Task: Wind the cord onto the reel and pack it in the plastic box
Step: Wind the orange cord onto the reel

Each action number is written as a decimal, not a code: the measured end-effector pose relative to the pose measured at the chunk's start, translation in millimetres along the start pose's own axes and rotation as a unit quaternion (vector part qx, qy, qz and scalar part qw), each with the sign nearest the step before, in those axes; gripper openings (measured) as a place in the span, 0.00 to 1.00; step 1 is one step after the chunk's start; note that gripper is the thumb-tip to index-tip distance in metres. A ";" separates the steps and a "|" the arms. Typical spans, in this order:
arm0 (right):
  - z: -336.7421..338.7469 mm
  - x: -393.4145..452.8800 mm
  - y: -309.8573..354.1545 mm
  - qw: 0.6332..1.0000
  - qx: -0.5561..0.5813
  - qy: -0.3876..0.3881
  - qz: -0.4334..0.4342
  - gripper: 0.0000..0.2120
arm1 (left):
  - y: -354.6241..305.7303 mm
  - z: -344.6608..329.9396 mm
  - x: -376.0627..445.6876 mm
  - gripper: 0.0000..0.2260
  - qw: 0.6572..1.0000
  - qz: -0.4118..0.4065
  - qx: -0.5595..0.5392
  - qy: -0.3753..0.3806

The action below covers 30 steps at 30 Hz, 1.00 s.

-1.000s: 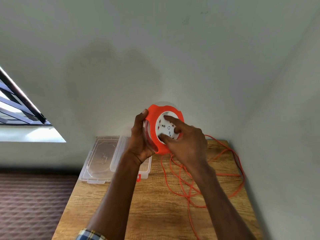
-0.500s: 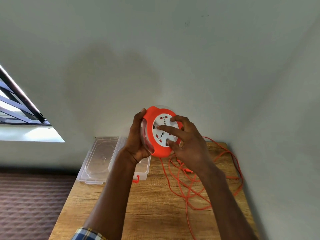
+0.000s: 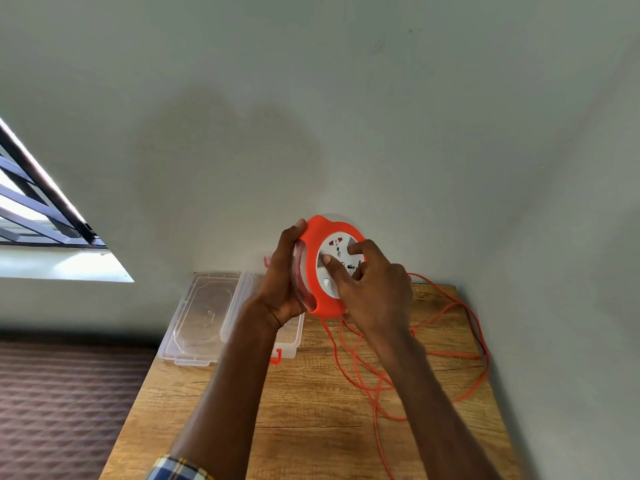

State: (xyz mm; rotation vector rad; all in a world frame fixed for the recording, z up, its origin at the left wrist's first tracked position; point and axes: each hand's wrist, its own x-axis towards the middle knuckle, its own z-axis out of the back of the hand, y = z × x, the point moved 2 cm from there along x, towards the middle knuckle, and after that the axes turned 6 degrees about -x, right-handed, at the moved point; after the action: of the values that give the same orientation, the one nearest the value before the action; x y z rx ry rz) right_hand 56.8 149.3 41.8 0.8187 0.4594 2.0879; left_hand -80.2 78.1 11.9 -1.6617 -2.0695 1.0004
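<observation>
- Head view, only one there was: the left hand [image 3: 284,282] gripped the orange reel [image 3: 320,271] by its left rim, holding it up in the air above the far edge of the table [image 3: 311,410], roughly over the middle of that edge.
- The right hand [image 3: 372,292] was on the white socket face of the reel, fingers [image 3: 327,260] curled and pressing into it, thumb side up near the top sockets. Looked like a grip for turning the face, but that's my guess.
- The cord [image 3: 374,386] was mostly loose, orange loops sprawled over the right half of the table, out to the right edge, with one strand running off the near edge. Couldn't see how much sat on the reel already; a bit of red showed through the clear side, not much.
- The plastic box [image 3: 294,336] sat open at the far left corner, its clear lid [image 3: 201,313] flipped out leftward, hanging past the left edge. The left arm covered a good chunk of it; what I could see looked empty.
- So progress-wise: early days, I reckon. Winding barely started, nearly the whole cord left to take in, and the packing hadn't been touched.
</observation>
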 end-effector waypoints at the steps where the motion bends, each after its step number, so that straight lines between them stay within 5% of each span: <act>1: 2.4 0.4 -2.6 1.000 -0.007 -0.004 0.022 0.27 | 0.2 -0.5 -0.8 0.30 1.000 0.002 0.001 -0.002; 4: 10.9 6.2 -13.0 0.994 0.032 0.022 0.103 0.18 | -1.7 0.1 -0.5 0.30 1.000 0.001 -0.014 0.003; 9: 9.0 6.9 -25.9 0.967 0.044 0.152 0.197 0.27 | -3.8 5.7 1.6 0.33 0.998 0.025 -0.039 0.036; 14: 9.1 7.0 -21.1 0.979 -0.005 0.108 0.172 0.25 | -2.9 8.7 1.7 0.33 0.999 0.024 -0.028 0.036; 21: 0.9 -2.0 -1.8 1.000 -0.001 -0.007 0.002 0.28 | -0.3 -0.2 -0.9 0.31 0.999 0.008 -0.007 0.035; 26: 12.3 1.2 -9.5 0.993 0.020 -0.005 0.118 0.15 | -1.5 4.6 1.4 0.30 0.999 0.012 -0.024 0.027; 30: 11.2 4.3 -21.5 0.971 0.045 0.091 0.215 0.24 | -4.0 8.2 2.0 0.31 0.998 0.018 -0.037 0.042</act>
State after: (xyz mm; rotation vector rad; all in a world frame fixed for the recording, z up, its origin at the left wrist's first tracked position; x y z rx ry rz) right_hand 74.8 165.8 39.3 0.8372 0.5114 2.5753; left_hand -88.8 76.9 8.5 -1.7519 -2.0514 0.8586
